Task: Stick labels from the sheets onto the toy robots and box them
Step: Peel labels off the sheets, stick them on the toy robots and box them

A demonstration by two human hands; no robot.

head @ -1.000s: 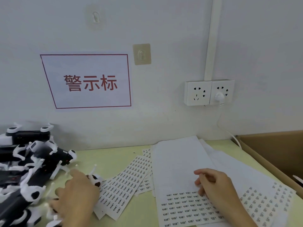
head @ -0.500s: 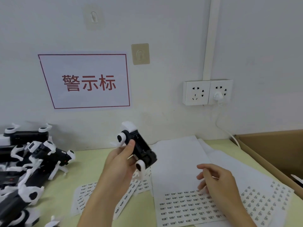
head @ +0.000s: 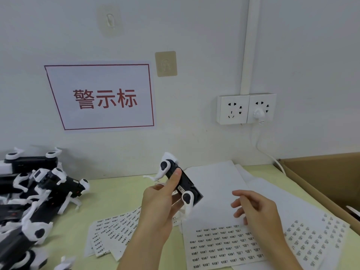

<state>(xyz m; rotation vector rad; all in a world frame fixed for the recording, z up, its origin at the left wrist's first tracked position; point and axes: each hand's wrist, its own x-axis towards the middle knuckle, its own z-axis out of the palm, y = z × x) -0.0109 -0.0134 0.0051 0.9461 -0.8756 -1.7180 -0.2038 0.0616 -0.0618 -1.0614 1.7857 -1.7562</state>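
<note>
While I watch: left hand (head: pixel 157 209) grips toy robot (head: pixel 180 184) aloft.
Right hand (head: pixel 257 211): relaxed, empty, over label sheet (head: pixel 224 244).
Risk: robot's thin legs snagging sheets.

Black body and white legs on the toy robot (head: pixel 180 184), same black-and-white across the pile of robots (head: pixel 35 201), white label sheets (head: pixel 224 244) rowed with tiny black print (unreadable), pale yellow-green table (head: pixel 109 193), brown cardboard box (head: pixel 329 180), and a white wall sign (head: pixel 101 97) with red border and characters.
</note>
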